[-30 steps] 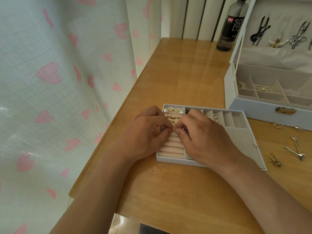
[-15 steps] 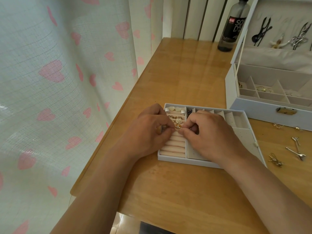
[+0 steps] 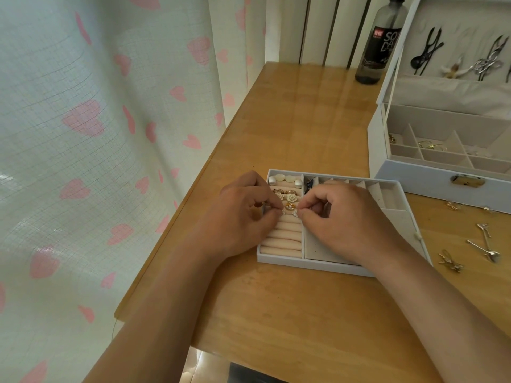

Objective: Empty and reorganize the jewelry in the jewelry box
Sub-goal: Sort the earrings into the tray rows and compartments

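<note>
- A pale tray [image 3: 318, 265] lifted out of the jewelry box [image 3: 431, 183] lay on the worktop [image 3: 290, 313], near its left edge and closer to the near edge than the far one.
- The left hand [image 3: 243, 217] rested over the tray's left side, fingers curled, thumb and forefinger pinching a small white stud [image 3: 282, 212] at the padded rolls [image 3: 284, 236].
- The right hand [image 3: 345, 217] lay over the tray's middle, its thumb and forefinger pinching a flower stud [image 3: 295, 213] just beside the left hand's fingertips.
- More earrings [image 3: 291, 197] sat in the rolls beyond the fingers, toward the tray's far left corner.
- The jewelry box stood open by the right edge, lid raised, with hair sticks [image 3: 486, 62] in the lid.
- Loose metal clips [image 3: 486, 244] lay on the worktop to the right of the tray.
- A dark bottle [image 3: 378, 42] stood at the far edge.
- A curtain [image 3: 83, 134] with pink hearts hung along the left edge.
</note>
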